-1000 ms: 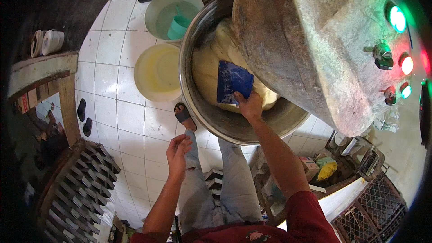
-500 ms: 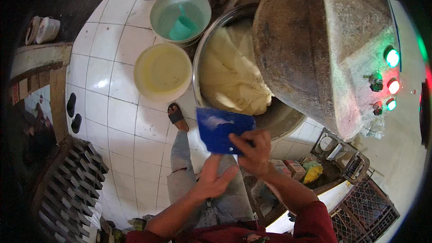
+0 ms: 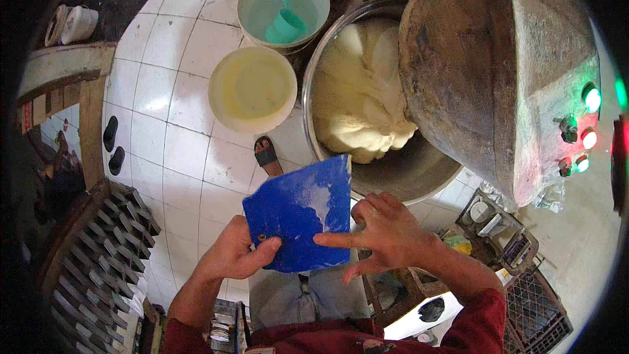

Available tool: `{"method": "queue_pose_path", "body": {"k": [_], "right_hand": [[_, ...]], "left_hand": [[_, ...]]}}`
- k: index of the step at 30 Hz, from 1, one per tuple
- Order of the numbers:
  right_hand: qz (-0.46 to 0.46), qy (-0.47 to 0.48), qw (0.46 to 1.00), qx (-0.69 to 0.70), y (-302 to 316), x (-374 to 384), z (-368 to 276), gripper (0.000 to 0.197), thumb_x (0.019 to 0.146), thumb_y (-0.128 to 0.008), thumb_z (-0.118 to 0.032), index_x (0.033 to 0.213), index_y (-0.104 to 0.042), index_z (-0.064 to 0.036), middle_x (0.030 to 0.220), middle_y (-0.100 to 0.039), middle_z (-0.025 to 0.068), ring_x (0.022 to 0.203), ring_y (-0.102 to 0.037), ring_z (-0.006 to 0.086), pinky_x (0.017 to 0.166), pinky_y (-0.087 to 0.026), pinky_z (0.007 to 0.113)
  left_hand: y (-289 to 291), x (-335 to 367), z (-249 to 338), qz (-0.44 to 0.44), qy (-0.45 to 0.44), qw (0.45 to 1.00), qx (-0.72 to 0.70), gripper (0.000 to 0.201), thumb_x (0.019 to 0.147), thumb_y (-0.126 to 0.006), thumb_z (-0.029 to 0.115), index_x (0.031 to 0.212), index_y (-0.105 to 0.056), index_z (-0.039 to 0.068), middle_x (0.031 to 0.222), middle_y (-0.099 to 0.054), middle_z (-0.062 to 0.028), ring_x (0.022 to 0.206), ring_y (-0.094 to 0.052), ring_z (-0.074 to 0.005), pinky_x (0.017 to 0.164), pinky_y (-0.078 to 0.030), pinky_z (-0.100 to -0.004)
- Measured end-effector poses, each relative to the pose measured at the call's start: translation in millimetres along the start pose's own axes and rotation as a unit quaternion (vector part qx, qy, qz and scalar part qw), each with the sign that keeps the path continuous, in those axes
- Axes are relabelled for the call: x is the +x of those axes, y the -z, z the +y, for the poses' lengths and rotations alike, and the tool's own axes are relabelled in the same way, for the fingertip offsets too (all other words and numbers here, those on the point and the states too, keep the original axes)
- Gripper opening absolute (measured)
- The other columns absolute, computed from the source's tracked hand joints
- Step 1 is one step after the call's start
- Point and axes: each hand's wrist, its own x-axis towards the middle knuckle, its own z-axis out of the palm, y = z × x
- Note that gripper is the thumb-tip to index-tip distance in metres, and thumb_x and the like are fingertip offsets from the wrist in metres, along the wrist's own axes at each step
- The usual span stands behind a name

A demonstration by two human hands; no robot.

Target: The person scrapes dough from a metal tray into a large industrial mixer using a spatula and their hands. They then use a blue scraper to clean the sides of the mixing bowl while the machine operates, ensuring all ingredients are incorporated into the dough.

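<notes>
A flat blue plastic dough scraper [image 3: 304,206] with whitish residue is in front of me. My left hand [image 3: 234,249] grips its lower left corner, thumb on the face. My right hand [image 3: 393,233] is at its right edge, index finger stretched across the surface, thumb held apart, not gripping it. Just beyond, a large metal mixing bowl [image 3: 409,183] holds a big mass of pale dough [image 3: 360,92]. A worn mixer head [image 3: 465,72] covers the bowl's right part and hides some of the dough.
Left of the bowl stand a pale basin [image 3: 252,92] of yellowish liquid and a bucket [image 3: 262,0] of water with a green dipper [image 3: 286,26]. Lit buttons [image 3: 590,137] show on the mixer. A slatted wooden rack [image 3: 98,255] is at lower left, a plastic crate [image 3: 534,311] at lower right.
The scraper has turned and come nearer to me. My left hand has taken hold of its left corner. My right hand has loosened its grip and shifted to the right edge.
</notes>
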Motion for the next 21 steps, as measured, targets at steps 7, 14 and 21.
{"method": "queue_pose_path", "body": {"k": [7, 14, 21], "right_hand": [[0.044, 0.046, 0.998, -0.029, -4.8, 10.1, 22.0, 0.080, 0.066, -0.061, -0.080, 0.139, -0.058, -0.0447, 0.092, -0.055, 0.0088, 0.083, -0.057, 0.0275, 0.074, -0.044, 0.040], [0.084, -0.043, 0.992, -0.084, -26.7, 16.3, 47.7, 0.092, 0.078, -0.053, -0.079, 0.155, -0.037, -0.0313, 0.101, -0.058, 0.0169, 0.086, -0.059, 0.0326, 0.075, -0.048, 0.047], [0.111, -0.403, 0.900, 0.127, -96.6, 45.8, 178.1, 0.092, 0.097, -0.054, -0.053, 0.162, 0.000, -0.0160, 0.109, -0.065, 0.0294, 0.097, -0.066, 0.0444, 0.088, -0.052, 0.049]], "left_hand": [[-0.2, -5.4, 17.4, -0.087, 0.058, 0.993, 0.061, 0.051, 0.090, -0.065, 0.018, 0.136, -0.054, -0.001, 0.130, -0.061, -0.0175, 0.118, -0.059, -0.0288, 0.106, -0.042, -0.0427], [-14.4, 2.1, -0.3, -0.056, 0.095, 0.988, 0.105, 0.029, 0.093, -0.064, 0.019, 0.114, -0.062, 0.000, 0.092, -0.068, -0.0108, 0.087, -0.064, -0.0203, 0.080, -0.052, -0.0361], [-29.0, 21.5, -36.6, 0.153, 0.059, 0.986, 0.031, 0.031, 0.099, -0.059, 0.017, 0.072, -0.056, 0.002, 0.060, -0.051, 0.0029, 0.058, -0.043, -0.0046, 0.049, -0.038, -0.0285]]}}
